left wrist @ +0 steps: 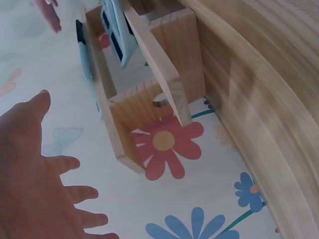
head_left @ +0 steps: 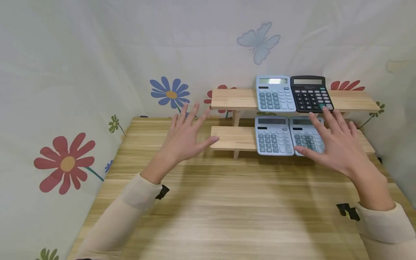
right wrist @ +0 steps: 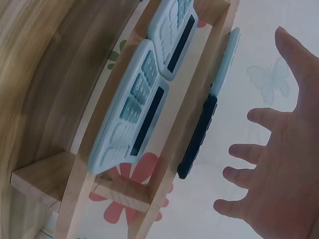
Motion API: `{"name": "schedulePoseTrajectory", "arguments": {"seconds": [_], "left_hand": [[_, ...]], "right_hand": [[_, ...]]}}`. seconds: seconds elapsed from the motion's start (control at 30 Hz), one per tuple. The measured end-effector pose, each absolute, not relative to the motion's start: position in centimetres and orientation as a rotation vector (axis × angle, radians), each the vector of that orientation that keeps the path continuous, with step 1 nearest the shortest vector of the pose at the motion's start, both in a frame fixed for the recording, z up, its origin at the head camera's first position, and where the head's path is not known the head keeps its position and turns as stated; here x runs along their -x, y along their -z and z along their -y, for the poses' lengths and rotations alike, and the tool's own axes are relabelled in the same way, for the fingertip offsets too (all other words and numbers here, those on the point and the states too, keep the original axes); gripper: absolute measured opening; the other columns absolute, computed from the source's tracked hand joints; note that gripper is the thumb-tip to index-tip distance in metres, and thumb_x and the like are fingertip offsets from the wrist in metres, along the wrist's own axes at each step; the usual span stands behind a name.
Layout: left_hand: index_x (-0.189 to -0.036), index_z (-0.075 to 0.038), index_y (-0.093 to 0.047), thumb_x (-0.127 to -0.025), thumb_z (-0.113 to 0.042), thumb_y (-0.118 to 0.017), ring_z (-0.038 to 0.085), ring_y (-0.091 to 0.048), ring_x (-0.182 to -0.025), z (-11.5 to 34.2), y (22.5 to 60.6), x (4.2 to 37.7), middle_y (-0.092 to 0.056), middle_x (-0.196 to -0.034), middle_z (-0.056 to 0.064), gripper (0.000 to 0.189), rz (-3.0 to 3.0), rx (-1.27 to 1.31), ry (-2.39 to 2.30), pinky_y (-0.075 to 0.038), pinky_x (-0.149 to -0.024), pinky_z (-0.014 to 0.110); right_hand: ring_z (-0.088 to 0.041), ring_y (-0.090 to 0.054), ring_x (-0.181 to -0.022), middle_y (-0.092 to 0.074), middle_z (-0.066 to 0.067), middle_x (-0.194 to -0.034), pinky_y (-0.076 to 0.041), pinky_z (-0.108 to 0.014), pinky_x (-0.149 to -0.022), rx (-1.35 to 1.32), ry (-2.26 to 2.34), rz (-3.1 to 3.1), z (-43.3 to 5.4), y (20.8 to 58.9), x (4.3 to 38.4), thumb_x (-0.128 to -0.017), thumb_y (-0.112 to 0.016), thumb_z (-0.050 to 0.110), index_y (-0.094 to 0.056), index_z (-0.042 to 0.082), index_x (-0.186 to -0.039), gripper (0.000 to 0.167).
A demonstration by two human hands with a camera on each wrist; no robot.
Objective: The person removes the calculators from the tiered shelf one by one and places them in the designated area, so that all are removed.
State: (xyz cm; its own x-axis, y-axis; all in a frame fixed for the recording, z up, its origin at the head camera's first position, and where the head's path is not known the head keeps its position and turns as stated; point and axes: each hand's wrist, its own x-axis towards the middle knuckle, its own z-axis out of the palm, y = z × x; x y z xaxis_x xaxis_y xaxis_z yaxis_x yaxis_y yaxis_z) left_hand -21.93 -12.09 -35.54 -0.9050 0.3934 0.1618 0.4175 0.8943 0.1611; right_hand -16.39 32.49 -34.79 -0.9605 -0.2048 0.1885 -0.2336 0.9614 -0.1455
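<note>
Beige sleeves (head_left: 125, 211) end at two hands with fingers spread, neither gripping anything: the right hand (head_left: 342, 150) at frame right, the left hand (head_left: 183, 139) left of centre. Nearest the right hand, upper right, a black desktop calculator (head_left: 308, 95) sits on the two-tier wooden shelf (head_left: 234, 99) beside a light-blue calculator (head_left: 275, 95); two lower light-blue calculators (head_left: 274, 135) sit beneath. Expect light, rigid, smooth bodies with fragile displays (head_left: 307, 82); grasp by the side edges. Key markings 0 and 00 are legible; brand lettering is too small.

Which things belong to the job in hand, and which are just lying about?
Likely the job:
black calculator
upper blue calculator
lower-left blue calculator
lower-right blue calculator
two-tier wooden shelf
left hand
right hand

Likely background:
wooden table
printed backdrop
</note>
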Motion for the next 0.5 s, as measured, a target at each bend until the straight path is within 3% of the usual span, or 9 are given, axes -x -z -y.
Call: {"name": "schedulePoseTrajectory", "arguments": {"seconds": [0.2,0.5], "left_hand": [[-0.170,-0.036,0.001,-0.095,-0.088,-0.034,0.031,0.019,-0.161,10.5,35.0,20.7,0.018,-0.176,-0.003,0.097,2.923,0.701,0.287,0.000,-0.130,0.061],[-0.172,-0.027,-0.013,-0.099,-0.076,-0.051,0.030,-0.010,-0.163,6.4,36.8,17.9,-0.012,-0.178,0.003,0.096,2.750,0.881,0.697,-0.023,-0.128,0.059]], "right_hand": [[-0.040,0.010,-0.162,0.002,-0.019,-0.177,0.006,-0.076,-0.123,-0.318,-0.282,2.922,-33.7,34.8,15.7,-0.091,-0.069,0.068,-0.016,0.016,-0.171,0.110],[-0.053,-0.002,-0.159,-0.009,-0.030,-0.173,-0.006,-0.080,-0.120,-0.275,-0.400,2.866,-37.7,36.2,15.6,-0.096,-0.068,0.055,-0.017,0.008,-0.170,0.101]]}}
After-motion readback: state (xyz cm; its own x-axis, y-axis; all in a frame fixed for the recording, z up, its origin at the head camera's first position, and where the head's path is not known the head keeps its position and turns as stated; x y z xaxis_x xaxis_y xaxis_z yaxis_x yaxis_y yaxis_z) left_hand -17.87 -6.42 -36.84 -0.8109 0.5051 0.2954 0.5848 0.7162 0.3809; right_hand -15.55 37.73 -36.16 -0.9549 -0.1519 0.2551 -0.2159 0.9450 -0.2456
